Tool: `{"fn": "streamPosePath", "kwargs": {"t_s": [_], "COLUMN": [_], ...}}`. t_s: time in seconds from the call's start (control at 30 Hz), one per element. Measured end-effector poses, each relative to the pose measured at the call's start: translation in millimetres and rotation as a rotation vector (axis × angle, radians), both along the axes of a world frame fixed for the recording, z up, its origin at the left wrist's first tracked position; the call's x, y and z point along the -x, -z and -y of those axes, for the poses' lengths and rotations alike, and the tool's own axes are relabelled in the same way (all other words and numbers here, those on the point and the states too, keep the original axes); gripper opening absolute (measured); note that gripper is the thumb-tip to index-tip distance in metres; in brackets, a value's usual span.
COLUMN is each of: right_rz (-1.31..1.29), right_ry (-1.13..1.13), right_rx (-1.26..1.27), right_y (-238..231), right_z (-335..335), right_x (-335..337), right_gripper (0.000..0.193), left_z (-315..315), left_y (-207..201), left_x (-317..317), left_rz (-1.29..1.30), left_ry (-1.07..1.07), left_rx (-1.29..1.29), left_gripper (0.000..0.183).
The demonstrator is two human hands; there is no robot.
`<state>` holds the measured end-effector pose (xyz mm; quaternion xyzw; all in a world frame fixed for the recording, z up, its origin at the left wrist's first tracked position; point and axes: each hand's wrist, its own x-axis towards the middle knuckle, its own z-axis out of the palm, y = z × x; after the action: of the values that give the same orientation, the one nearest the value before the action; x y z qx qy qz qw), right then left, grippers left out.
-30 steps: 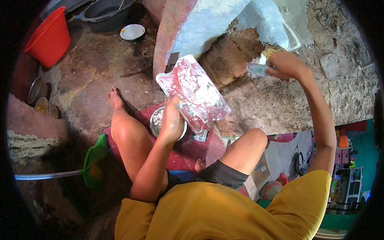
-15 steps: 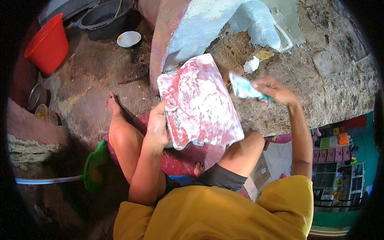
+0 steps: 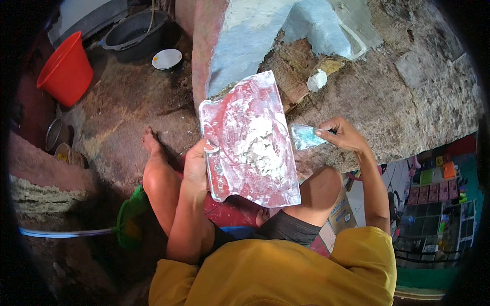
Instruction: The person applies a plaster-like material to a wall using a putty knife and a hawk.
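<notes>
My left hand (image 3: 196, 166) grips the left edge of a red plastering board (image 3: 217, 132), its thumb on top. White paste smears the board, and a lumpy heap of white filler (image 3: 263, 153) sits near its middle. Just off the board's right edge, my right hand (image 3: 342, 134) pinches a putty knife (image 3: 306, 136) with a whitish, blue-green flat blade. The blade points left toward the board, with a narrow gap between them. My right fingers wrap around the part nearest me, so the handle is mostly hidden.
Beyond the board stands a white-coated wall base (image 3: 245, 35) with a broken patch and a white lump (image 3: 317, 80). At the left are a red bucket (image 3: 66, 71), a black basin (image 3: 135, 33) and a white plate (image 3: 167, 59). A green net (image 3: 127, 219) lies lower left.
The board has turned and levelled, with its lower right corner nearer me. My right hand has moved down and left with the putty knife, and the blade now lies flatter beside the board.
</notes>
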<state>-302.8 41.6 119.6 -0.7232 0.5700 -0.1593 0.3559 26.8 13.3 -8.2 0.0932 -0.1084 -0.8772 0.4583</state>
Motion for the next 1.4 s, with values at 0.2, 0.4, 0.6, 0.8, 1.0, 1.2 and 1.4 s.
{"fn": "streamPosePath", "kwargs": {"t_s": [0.2, 0.4, 0.6, 0.8, 1.0, 1.2, 1.4], "right_rz": [0.169, 0.167, -0.339, -0.940, -1.287, -1.288, -1.360], "right_ry": [0.037, -0.004, 0.108, -0.208, -0.334, -0.603, -0.543], "right_rx": [0.095, 0.085, 0.220, 0.429, 0.517, 0.743, 0.616], "right_y": [1.3, 29.0, 35.6, -41.9, -74.9, -74.8, -72.5], "right_z": [9.4, 20.8, -18.8, -11.2, 30.2, 61.5, 71.1], "right_x": [-14.7, -21.5, 11.4, -6.2, -23.4, -3.3, -20.7], "right_gripper": [0.034, 0.036, 0.023, 0.044, 0.036, 0.037, 0.018], "left_z": [-4.8, -2.2, 5.4, 9.6, 12.4, 10.3, 8.8], "left_y": [-3.3, -9.3, -9.5, -5.5, 1.0, -2.1, -3.2], "left_x": [5.5, 1.8, -6.2, -4.2, 1.6, 3.6, 3.1], "left_rz": [0.063, 0.048, -0.003, -0.073, -0.088, -0.205, -0.160], "left_ry": [0.073, 0.055, -0.010, -0.019, -0.029, 0.007, 0.000], "left_rx": [-0.022, -0.095, -0.022, -0.017, -0.027, -0.012, -0.048], "left_gripper": [0.032, 0.035, 0.045, 0.045, 0.040, 0.040, 0.039]}}
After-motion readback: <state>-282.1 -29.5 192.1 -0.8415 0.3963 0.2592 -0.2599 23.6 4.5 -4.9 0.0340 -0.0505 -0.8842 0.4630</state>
